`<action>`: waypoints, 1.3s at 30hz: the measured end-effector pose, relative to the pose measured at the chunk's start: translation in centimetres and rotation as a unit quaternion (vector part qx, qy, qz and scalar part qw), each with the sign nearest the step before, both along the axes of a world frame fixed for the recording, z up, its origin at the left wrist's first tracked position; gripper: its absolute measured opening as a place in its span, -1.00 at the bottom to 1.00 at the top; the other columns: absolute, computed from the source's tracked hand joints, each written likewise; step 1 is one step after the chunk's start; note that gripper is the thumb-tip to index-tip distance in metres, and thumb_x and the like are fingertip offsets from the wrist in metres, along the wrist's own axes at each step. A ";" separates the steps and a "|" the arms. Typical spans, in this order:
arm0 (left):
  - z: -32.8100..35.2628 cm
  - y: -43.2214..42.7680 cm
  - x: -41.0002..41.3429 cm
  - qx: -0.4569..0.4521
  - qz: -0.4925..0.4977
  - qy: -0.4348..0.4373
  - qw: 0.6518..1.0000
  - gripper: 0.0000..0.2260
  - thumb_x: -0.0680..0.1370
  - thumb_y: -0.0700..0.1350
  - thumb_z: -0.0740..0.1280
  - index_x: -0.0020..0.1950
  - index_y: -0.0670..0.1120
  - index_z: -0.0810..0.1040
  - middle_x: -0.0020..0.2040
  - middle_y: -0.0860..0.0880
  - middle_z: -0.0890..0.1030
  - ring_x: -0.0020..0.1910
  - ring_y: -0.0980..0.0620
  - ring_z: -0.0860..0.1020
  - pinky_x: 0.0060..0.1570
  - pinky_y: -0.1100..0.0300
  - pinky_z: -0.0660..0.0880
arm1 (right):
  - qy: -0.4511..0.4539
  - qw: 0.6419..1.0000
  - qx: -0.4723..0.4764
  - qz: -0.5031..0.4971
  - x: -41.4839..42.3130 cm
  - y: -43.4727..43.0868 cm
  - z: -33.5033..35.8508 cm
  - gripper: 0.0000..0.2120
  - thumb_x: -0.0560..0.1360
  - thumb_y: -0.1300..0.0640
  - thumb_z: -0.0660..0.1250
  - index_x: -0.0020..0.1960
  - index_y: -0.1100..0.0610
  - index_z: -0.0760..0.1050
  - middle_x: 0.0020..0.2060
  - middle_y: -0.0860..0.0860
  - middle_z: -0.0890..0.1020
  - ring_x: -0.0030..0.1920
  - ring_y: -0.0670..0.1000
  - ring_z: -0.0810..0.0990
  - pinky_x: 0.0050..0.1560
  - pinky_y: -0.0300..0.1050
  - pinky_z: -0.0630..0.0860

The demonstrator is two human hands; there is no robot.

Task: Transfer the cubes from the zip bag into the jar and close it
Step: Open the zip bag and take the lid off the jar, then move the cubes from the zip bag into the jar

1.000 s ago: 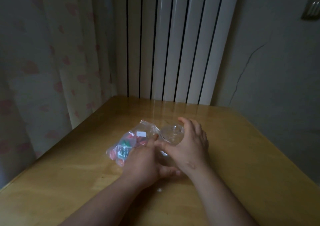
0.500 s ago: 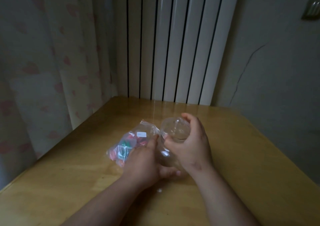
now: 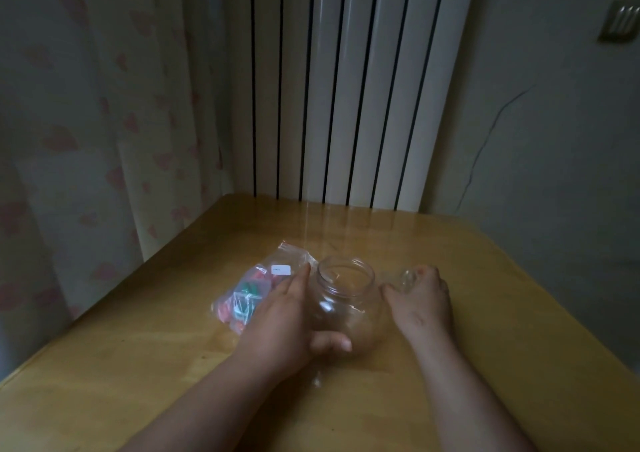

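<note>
**Jar Open, Lid Going Aside: Ready to Load the Cubes**

The left hand (image 3: 287,320) grips the jar (image 3: 346,306) from its left side. The thumb wraps round the near wall and the fingers lie along the far side, up toward the neck. The right hand (image 3: 420,299) is knuckles up, its fingers curled over what appears to be the clear lid (image 3: 406,278), low over the table (image 3: 502,330) just right of the jar. The hands are apart, with the jar between them.

To do this step well, the lid should go down flat, within reach and away from the table edge, so that it cannot roll. The left hand should hold the jar upright and steady until the right hand is free. Both forearms reach in from the near edge with the wrists low.

The zip bag (image 3: 263,278) lies flat on the table just beside the jar's left side, partly behind the left hand. The cubes (image 3: 249,288) are inside the bag, and the jar holds none. Whether the zip is open cannot be told. A radiator (image 3: 346,105) and a curtain (image 3: 86,139) stand behind the table.
</note>
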State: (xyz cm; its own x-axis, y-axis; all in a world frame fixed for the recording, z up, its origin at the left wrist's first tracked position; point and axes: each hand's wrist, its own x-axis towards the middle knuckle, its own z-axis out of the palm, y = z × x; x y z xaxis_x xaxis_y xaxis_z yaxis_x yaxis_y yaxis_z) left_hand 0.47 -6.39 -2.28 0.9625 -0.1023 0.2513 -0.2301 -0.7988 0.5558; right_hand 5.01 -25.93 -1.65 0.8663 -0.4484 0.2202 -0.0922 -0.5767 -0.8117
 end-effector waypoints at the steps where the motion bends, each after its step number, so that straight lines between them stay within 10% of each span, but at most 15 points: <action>1: 0.3 0.3 -0.3 -0.012 0.003 -0.019 1.000 0.06 0.31 0.38 0.43 0.62 0.08 -0.07 0.58 0.05 0.24 0.55 0.02 0.19 0.45 0.11 0.19 | 0.022 1.000 -0.008 0.008 0.2 -0.2 -0.4 -0.44 0.35 0.10 0.53 0.25 0.22 0.42 0.21 0.22 0.51 0.20 0.21 0.50 0.14 -0.08 0.42; 5: 0.7 2.0 -0.2 -0.038 0.071 -0.132 0.988 -0.26 0.45 0.42 0.04 0.57 0.12 0.18 0.38 0.08 0.48 0.36 0.06 0.39 0.29 0.12 0.31 | 0.090 0.995 -0.034 0.025 0.2 -0.3 -1.1 -0.42 0.30 0.10 0.58 0.21 0.16 0.40 0.19 0.19 0.48 0.17 0.22 0.52 0.10 -0.08 0.44; 13: -0.4 4.6 2.3 -0.014 0.196 -0.084 0.977 -0.48 0.54 0.17 0.31 0.46 0.04 0.37 0.29 -0.02 0.52 0.29 -0.07 0.46 0.27 0.01 0.37 | 0.117 0.992 0.022 0.035 -0.5 0.3 0.3 -0.39 0.31 0.15 0.37 0.35 0.15 0.37 0.27 0.20 0.53 0.18 0.22 0.55 -0.02 -0.15 0.46; 17: -0.9 4.9 2.9 -0.085 0.210 -0.031 0.973 -0.41 0.53 0.18 0.33 0.51 -0.01 0.33 0.35 -0.08 0.54 0.31 -0.12 0.49 0.25 0.01 0.43 | 0.009 0.997 0.074 0.032 -1.7 0.6 2.2 -0.64 0.48 0.29 0.28 0.27 0.17 0.49 0.18 0.09 0.53 -0.34 -0.07 0.49 -0.49 -0.47 0.31; 22: -0.5 5.0 2.9 -0.136 0.200 0.053 0.969 -0.33 0.53 0.08 0.37 0.58 -0.04 0.21 0.38 -0.13 0.52 0.32 -0.15 0.50 0.23 0.07 0.42 | -0.118 0.991 0.023 0.053 -2.9 2.5 4.0 -0.90 0.51 0.15 0.33 -0.01 -0.02 0.51 0.08 0.00 0.62 0.06 0.00 0.52 -0.03 -0.22 0.31; 28: 0.3 6.0 2.7 -0.284 0.228 0.034 0.931 -0.90 0.46 -0.09 0.42 -0.06 -0.01 0.55 -0.10 -0.03 0.65 -0.13 -0.05 0.63 -0.04 -0.05 0.62 | -0.146 0.977 -0.054 0.144 -3.7 6.0 4.8 -0.85 0.52 0.18 0.35 0.05 -0.02 0.53 0.00 -0.11 0.57 0.01 -0.13 0.49 -0.16 -0.56 0.22; 39: 1.2 5.9 1.8 -0.427 0.144 -0.074 0.890 -0.76 0.45 -0.42 0.24 -0.31 -0.13 0.37 -0.44 0.01 0.45 -0.46 0.12 0.46 -0.52 0.34 0.37 | -0.120 0.953 -0.133 0.244 -1.8 9.2 7.4 -0.74 0.62 0.20 0.19 0.25 0.03 0.52 0.16 -0.05 0.60 0.13 -0.07 0.55 -0.01 -0.34 0.38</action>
State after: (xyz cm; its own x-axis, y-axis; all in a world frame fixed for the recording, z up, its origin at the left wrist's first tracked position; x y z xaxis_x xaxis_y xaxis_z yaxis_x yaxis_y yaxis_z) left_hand 2.25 -0.52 -1.10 0.8682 0.4314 0.2453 -0.2050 -0.1383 0.9689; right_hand 3.18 -16.77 5.80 0.8675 0.0942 0.4885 0.4097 -0.6923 -0.5940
